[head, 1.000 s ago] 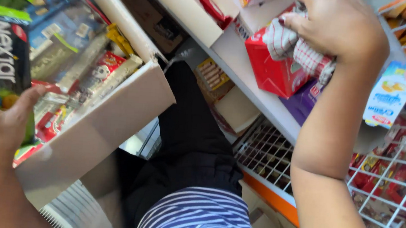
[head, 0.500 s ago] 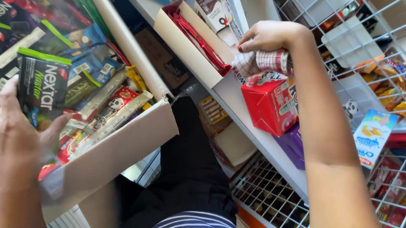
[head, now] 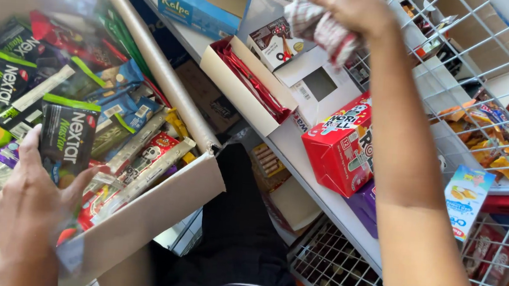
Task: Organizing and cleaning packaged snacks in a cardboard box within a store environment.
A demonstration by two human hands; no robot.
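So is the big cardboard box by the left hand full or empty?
Full: the cardboard box holds heaped snack packets, with the left hand on them.

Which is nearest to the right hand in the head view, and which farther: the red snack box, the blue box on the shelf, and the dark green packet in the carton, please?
From the right hand, which grips a red-and-white wrapped pack:
1. Red snack box, below the hand on the shelf.
2. Blue box, to its left at the shelf's back.
3. Dark green packet, far left, in the carton by the left hand.
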